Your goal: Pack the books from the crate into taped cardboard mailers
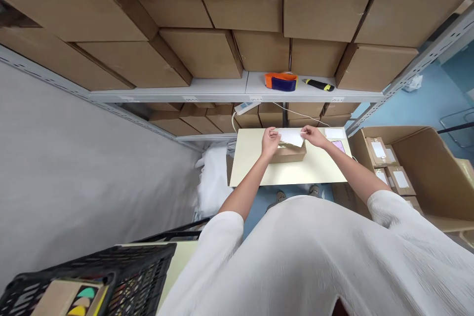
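White label (291,137) over small brown box (289,153)

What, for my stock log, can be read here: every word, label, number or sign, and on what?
No text is legible in this view.
On the shelf-edge tags: too small and blurred to read.
On the labelled small boxes in the open carton: too small to read.
On the white sheet pinched by the left hand and right hand: no print shows.

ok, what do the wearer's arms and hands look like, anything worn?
Left hand and right hand are bare: no gloves, and no watch or ring shows. Forearms uncovered. Loose white sleeves of crinkled fabric end near the elbows.
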`<action>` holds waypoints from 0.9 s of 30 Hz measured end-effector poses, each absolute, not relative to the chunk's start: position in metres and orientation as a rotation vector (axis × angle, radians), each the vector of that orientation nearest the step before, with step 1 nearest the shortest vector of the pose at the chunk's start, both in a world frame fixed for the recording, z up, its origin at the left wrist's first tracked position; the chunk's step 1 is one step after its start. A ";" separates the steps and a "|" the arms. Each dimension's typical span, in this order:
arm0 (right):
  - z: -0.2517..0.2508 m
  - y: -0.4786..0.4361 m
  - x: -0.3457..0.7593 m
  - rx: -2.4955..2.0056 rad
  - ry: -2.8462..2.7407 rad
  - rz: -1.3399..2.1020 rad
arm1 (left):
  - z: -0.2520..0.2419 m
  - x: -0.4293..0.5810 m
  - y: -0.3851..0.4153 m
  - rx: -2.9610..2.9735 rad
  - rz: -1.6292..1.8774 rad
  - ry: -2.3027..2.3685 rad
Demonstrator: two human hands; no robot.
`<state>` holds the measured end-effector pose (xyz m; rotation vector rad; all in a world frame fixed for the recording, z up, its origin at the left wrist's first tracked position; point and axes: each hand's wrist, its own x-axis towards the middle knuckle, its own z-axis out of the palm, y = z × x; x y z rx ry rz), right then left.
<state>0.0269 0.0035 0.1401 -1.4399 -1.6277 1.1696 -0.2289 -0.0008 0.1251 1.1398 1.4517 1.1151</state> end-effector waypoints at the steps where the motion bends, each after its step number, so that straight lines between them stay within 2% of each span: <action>1: 0.141 0.002 0.023 -1.440 -1.630 1.180 | 0.125 -0.232 -0.002 1.129 1.102 1.450; 10: 0.127 0.005 0.002 -1.576 -1.512 1.127 | 0.114 -0.248 -0.009 1.077 1.013 1.531; 20: 0.094 0.006 -0.022 -1.904 -1.465 0.861 | 0.091 -0.252 0.000 1.220 0.900 1.664; 27: 0.075 0.006 -0.027 -1.908 -1.532 0.818 | 0.069 -0.253 0.006 1.349 0.823 1.716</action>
